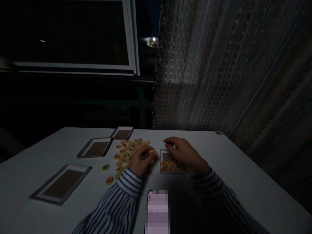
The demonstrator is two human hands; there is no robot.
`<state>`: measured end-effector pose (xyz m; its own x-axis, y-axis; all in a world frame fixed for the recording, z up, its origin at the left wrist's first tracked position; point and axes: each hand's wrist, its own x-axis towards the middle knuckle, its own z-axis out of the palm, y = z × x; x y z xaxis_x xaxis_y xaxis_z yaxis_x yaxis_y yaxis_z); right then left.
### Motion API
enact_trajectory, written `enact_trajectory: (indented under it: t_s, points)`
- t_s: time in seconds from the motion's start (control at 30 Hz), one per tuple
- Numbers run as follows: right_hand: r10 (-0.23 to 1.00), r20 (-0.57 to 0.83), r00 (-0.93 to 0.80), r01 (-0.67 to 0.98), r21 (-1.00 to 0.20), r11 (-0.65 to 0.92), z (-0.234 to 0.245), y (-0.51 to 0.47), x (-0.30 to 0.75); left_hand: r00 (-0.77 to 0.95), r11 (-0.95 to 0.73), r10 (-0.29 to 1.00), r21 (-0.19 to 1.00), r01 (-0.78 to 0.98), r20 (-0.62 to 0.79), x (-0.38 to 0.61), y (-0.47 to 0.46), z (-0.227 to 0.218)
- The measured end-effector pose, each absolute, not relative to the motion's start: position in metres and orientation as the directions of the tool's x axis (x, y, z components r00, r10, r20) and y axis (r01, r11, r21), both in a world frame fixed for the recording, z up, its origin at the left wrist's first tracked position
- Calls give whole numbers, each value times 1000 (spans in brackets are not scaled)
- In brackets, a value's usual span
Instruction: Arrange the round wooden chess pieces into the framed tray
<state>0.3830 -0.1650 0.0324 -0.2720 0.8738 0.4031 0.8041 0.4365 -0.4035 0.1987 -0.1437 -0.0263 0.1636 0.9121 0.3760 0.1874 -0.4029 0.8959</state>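
Note:
My left hand point(142, 160) is closed in a pinch on a round pale game piece point(152, 152) with a red mark, held just left of a small square tray point(164, 157). That tray holds a row of similar pieces point(170, 164) along its near side. My right hand point(183, 152) rests over the tray's far right side, fingers curled, thumb and forefinger close together; whether it holds anything is hidden. A loose pile of round pieces point(128, 149) lies on the white table point(241, 175) left of my left hand. Both sleeves are striped.
Three empty shallow box trays lie to the left: a large one point(61, 183) near the front, a second point(95, 147) farther back, and a small third point(122, 132) behind it. A phone point(157, 211) lies at the near edge. A curtain point(231, 65) hangs behind, a dark window point(70, 35) at left.

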Motion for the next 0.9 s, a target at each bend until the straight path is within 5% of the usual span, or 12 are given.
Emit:
enact_trajectory:
  t_s: [0.43, 0.9]
  points:
    - [885, 394, -246, 811, -416, 411, 33, -164, 387, 199, -411, 902, 903, 126, 383, 219, -133, -43]
    - [890, 343, -301, 831, -364, 421, 31, -160, 383, 107, -250, 964, 966, 61, 242, 212, -138, -50]
